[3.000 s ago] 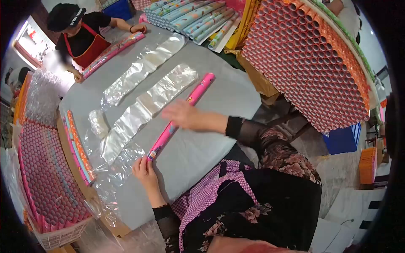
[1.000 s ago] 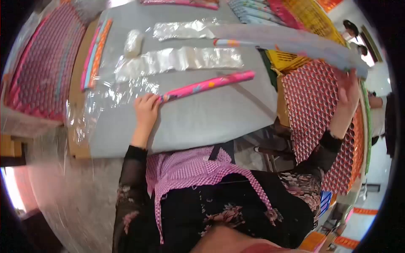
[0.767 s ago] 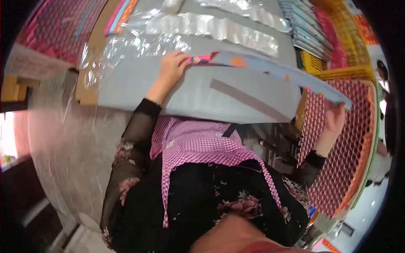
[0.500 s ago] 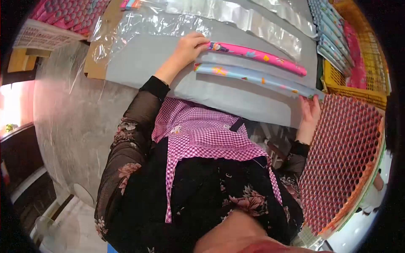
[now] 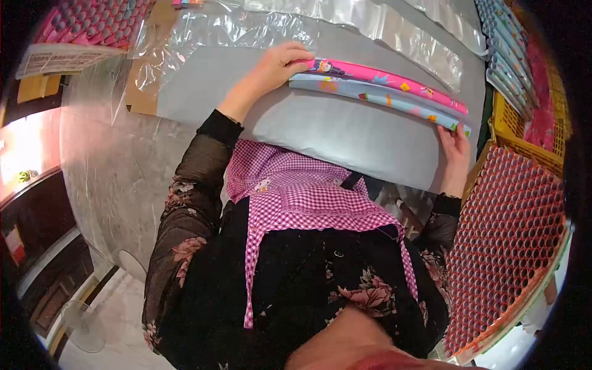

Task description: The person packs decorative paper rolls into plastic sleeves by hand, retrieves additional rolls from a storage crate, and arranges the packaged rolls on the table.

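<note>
Pink roll: in the head view, the pink roll (image 5: 394, 81) lies on the grey table cover (image 5: 345, 139), slanting down toward the right, on the far side of its neighbour.
Blue roll: the light blue printed roll (image 5: 377, 98) lies along the near side of the pink roll; the 2 look side by side, though whether they touch along their whole length I cannot tell.
Left hand: the left hand (image 5: 280, 65) is closed over the left end of the pink roll, the blue roll's left end just beside the palm.
Right hand: the right hand (image 5: 455, 147) has thumb and fingertips against the right end of the blue roll; whether they grip it or only push, I cannot tell.
Just changed: 0.5 s ago a strip of cover showed between the 2 rolls; that gap has all but closed, so they now read as a pair, with 1 hand at each end.
Clear plastic: flat sleeves (image 5: 370, 23) lie beyond the rolls, and crumpled film (image 5: 228, 31) lies at the left.
Stacks around: light blue rolls (image 5: 507, 52) and a yellow basket (image 5: 509, 126) at the right, red-rimmed tubes (image 5: 512, 246) below them.
</note>
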Tool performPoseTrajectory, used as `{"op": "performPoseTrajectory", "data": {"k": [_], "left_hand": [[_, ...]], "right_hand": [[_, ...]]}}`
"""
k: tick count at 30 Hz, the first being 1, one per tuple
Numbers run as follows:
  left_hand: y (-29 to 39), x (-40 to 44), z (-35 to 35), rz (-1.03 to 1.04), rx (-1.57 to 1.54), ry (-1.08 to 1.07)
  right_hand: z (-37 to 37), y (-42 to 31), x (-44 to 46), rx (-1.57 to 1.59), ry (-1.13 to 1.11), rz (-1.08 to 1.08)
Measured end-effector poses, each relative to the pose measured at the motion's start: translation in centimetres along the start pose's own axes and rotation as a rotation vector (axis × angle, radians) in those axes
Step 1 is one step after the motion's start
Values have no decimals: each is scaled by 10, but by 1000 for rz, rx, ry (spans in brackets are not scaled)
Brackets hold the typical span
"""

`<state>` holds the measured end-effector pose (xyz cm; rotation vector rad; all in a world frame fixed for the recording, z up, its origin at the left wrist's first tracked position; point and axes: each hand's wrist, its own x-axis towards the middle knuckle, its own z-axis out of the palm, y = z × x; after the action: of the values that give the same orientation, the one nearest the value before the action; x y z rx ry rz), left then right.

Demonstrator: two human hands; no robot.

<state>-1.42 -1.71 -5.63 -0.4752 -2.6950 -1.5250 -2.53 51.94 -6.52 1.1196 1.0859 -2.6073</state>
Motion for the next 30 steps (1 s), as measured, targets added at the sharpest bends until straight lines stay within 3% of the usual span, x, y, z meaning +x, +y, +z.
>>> {"op": "performPoseTrajectory", "data": {"k": [13, 21, 22, 24, 25, 26, 27, 30], "left_hand": [[8, -4, -19, 99, -26, -224], [28, -8, -31, 111, 19, -351], [34, -9, -31, 103, 21, -357], [35, -11, -23, 118, -11, -310], [34, -11, -19, 91, -32, -248], [34, -9, -17, 112, -2, -245], [33, -10, -16, 131, 32, -234], [34, -14, -15, 141, 54, -221]], "right_hand": [[7, -11, 11, -140, 167, -16], [-3, -20, 19, -213, 7, 28], [1, -18, 9, -281, -32, 3], [25, 8, -59, -1200, -210, -578], [31, 4, -71, -1430, -210, -689], [56, 1, -93, -1145, -267, -484], [32, -2, -73, -1269, -329, -602], [2, -1, -12, -1000, -298, -480]]}}
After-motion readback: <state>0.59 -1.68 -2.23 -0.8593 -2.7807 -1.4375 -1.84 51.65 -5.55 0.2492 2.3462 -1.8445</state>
